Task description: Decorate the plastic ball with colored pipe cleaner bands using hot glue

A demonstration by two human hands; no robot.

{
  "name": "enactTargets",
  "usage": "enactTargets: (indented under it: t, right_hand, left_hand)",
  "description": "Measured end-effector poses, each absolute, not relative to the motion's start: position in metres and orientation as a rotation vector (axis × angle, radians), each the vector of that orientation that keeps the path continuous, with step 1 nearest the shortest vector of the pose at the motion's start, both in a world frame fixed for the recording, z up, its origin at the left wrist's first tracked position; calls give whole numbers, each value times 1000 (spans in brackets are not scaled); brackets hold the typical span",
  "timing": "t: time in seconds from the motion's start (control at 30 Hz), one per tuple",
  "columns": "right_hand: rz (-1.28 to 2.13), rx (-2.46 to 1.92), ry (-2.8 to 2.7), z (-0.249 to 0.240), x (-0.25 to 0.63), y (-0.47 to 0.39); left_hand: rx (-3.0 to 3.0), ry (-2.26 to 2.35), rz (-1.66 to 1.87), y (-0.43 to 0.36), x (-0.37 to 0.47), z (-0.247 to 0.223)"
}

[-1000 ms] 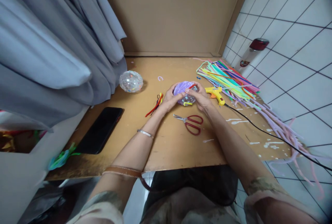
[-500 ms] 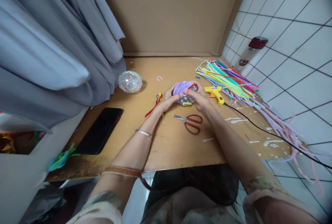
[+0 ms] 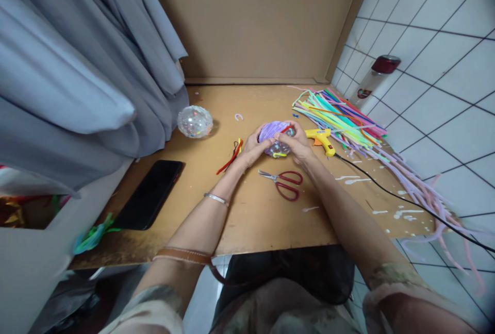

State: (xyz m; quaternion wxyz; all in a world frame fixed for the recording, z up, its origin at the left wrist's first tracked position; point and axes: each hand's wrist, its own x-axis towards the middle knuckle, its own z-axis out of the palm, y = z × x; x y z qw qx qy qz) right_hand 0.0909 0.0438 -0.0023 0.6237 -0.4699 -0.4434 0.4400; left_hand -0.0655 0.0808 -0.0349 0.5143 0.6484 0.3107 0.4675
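Between my two hands is a clear plastic ball (image 3: 271,131) partly covered in purple pipe cleaner, with a red strip near its top right and a yellow-green piece low on its front. My left hand (image 3: 254,147) grips its left side, thumb across the front. On the right side my right hand (image 3: 297,143) grips it, its thumb pressing the front close to the left thumb. Red-handled scissors (image 3: 286,184) lie just below the hands. Right of my right hand rests a yellow glue gun (image 3: 324,140). Red and yellow pipe cleaners (image 3: 232,159) lie left of my left hand.
A second clear ball (image 3: 195,121) sits at the back left, near a grey curtain (image 3: 154,66). A black phone (image 3: 150,195) lies front left. Many coloured pipe cleaners (image 3: 336,115) are piled at right, beside a bottle (image 3: 373,81). The glue gun's cord (image 3: 386,180) crosses the right side.
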Motion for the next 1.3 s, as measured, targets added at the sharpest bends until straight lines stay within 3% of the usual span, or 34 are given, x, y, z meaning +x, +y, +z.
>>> enactTargets:
  t: [1.3]
  right_hand:
    - [942, -1109, -1009, -7, 89, 45]
  left_hand:
    - [1971, 928, 1105, 70, -68, -27]
